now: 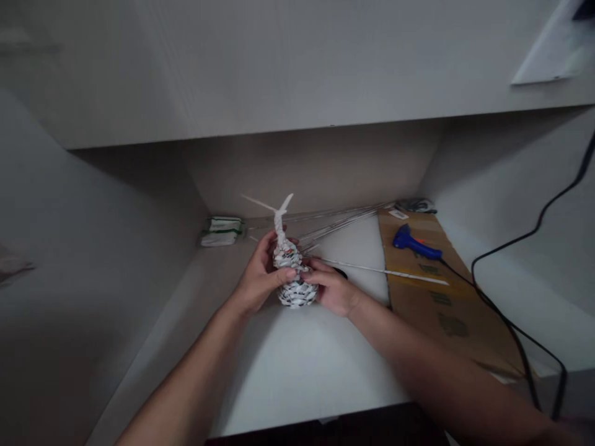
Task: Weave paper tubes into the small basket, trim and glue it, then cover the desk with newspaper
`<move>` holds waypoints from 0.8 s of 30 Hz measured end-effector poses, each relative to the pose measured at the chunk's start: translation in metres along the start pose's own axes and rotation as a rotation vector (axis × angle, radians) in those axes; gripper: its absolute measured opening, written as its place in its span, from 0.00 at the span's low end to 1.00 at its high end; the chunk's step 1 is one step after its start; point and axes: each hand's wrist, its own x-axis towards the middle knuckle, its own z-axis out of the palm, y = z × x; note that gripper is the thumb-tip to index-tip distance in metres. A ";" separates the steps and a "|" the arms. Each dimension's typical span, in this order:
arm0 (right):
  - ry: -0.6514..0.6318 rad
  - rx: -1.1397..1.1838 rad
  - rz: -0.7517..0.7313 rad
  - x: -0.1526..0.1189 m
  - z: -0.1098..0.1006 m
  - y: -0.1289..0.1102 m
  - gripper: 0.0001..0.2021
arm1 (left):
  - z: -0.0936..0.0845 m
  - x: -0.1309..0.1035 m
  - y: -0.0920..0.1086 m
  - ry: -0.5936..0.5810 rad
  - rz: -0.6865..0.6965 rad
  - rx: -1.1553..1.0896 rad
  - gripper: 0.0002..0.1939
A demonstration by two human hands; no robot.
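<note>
A woven paper figure [297, 293], white with dark and coloured flecks, has a round lower body, a smaller round part above and a thin twisted neck with loose strip ends on top. My left hand [260, 272] is wrapped round its left side, the thumb lying across the middle. From the right, my right hand [331, 286] grips the figure's middle with thumb and fingers. A long thin paper strip [372, 267] runs from near my right fingertips out to the right, over the cardboard.
On a brown cardboard sheet [418, 316] at right lies a blue glue gun [416, 243] with a black cable [515, 238]. More thin paper strips [341, 224] lie behind my hands. A white-and-green packet [223, 230] sits back left. Walls and an overhead panel enclose the white surface.
</note>
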 end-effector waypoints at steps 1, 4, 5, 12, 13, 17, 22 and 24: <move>0.007 0.022 -0.020 0.001 0.000 -0.001 0.17 | 0.001 0.000 -0.003 -0.006 0.007 0.005 0.48; 0.012 0.047 -0.066 0.003 -0.002 -0.003 0.17 | 0.007 0.000 -0.012 0.007 -0.006 0.129 0.56; 0.011 0.041 -0.077 0.003 -0.002 -0.003 0.17 | 0.010 0.000 -0.015 0.020 -0.014 0.178 0.56; 0.017 -0.343 -0.203 0.001 -0.007 0.005 0.26 | 0.012 -0.003 -0.030 0.090 0.130 0.583 0.50; 0.016 -0.459 -0.241 0.001 -0.008 0.007 0.27 | 0.011 -0.004 -0.033 0.085 0.161 0.632 0.49; 0.067 -0.828 -0.349 0.002 -0.013 0.016 0.28 | 0.010 -0.005 -0.045 0.107 0.251 0.759 0.43; 0.195 -0.964 -0.444 0.009 -0.021 0.023 0.24 | 0.009 -0.003 -0.057 0.065 0.347 0.792 0.45; 0.235 -0.949 -0.462 0.012 -0.025 0.022 0.23 | 0.008 -0.003 -0.058 0.040 0.374 0.798 0.48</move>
